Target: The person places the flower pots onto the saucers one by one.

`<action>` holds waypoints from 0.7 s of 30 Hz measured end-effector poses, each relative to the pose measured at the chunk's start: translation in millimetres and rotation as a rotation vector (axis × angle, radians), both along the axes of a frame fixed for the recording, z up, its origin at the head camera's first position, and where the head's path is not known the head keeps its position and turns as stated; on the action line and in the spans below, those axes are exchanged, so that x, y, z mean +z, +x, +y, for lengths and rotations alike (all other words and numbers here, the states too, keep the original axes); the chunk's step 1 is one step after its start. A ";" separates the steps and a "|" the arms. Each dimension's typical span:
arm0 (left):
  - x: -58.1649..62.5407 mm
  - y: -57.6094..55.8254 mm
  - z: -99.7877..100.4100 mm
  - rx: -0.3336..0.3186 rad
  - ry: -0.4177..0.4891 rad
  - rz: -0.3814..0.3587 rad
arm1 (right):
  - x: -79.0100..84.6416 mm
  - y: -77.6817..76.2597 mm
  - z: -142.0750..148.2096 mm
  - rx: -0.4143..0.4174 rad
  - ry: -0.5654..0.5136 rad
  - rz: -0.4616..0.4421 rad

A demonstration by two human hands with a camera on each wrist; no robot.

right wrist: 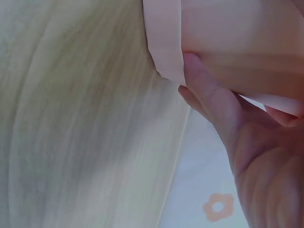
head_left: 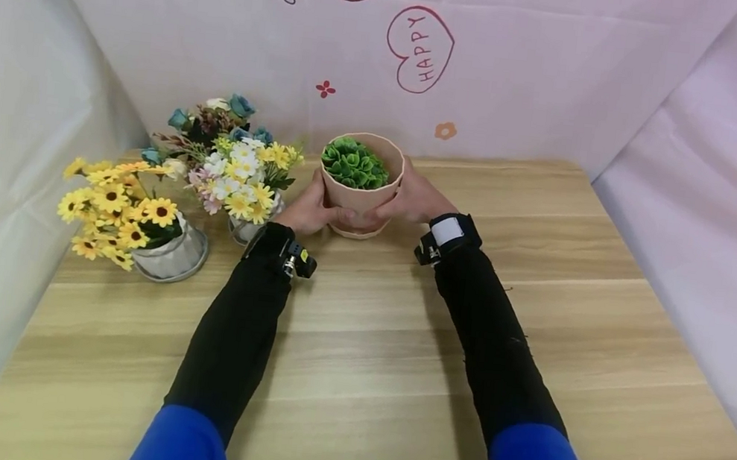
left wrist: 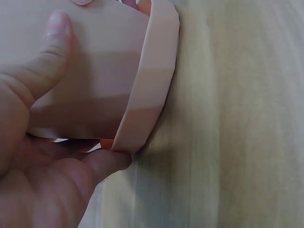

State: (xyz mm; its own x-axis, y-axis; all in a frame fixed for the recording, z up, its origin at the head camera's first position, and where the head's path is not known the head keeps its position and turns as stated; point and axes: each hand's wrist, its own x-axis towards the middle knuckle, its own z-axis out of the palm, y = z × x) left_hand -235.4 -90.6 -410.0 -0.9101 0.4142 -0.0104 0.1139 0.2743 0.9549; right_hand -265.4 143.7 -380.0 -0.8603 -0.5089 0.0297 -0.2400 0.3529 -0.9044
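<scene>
A pale pink flowerpot [head_left: 353, 198] with a leafy green plant [head_left: 355, 165] inside stands near the table's back edge, on a matching saucer [left wrist: 151, 78]. My left hand [head_left: 308, 209] grips the pot's left side. In the left wrist view its thumb lies along the pot wall [left wrist: 102, 61], and a fingertip reaches the saucer's rim. From the right, my right hand [head_left: 418, 196] holds the same pot. The right wrist view has its fingers at the lower wall, close by the saucer [right wrist: 164, 40]. The far side of the pot is hidden.
Left of the pot are a grey pot [head_left: 170, 258] of yellow daisy-like flowers [head_left: 111, 207], a bunch of white, yellow and pink flowers [head_left: 239, 175], and blue roses [head_left: 241, 106] behind. A printed cloth [head_left: 526, 74] hangs behind the wooden table [head_left: 353, 378].
</scene>
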 end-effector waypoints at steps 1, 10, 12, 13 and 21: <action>3.4 1.5 -0.9 0.001 0.006 -0.009 | -1.6 -2.6 -1.3 0.015 -0.022 0.007; 14.1 4.8 -3.7 0.003 0.036 -0.037 | -5.8 -8.4 -4.2 0.030 -0.003 -0.007; 12.9 5.5 -3.4 0.010 0.034 -0.036 | -2.2 -1.8 -5.0 0.004 0.011 -0.033; 11.7 5.7 -3.6 0.012 0.025 -0.033 | -0.5 2.1 -5.4 -0.014 0.029 -0.041; 5.3 19.7 -5.1 -0.042 -0.246 0.032 | -11.4 22.8 -0.5 -0.033 0.177 0.093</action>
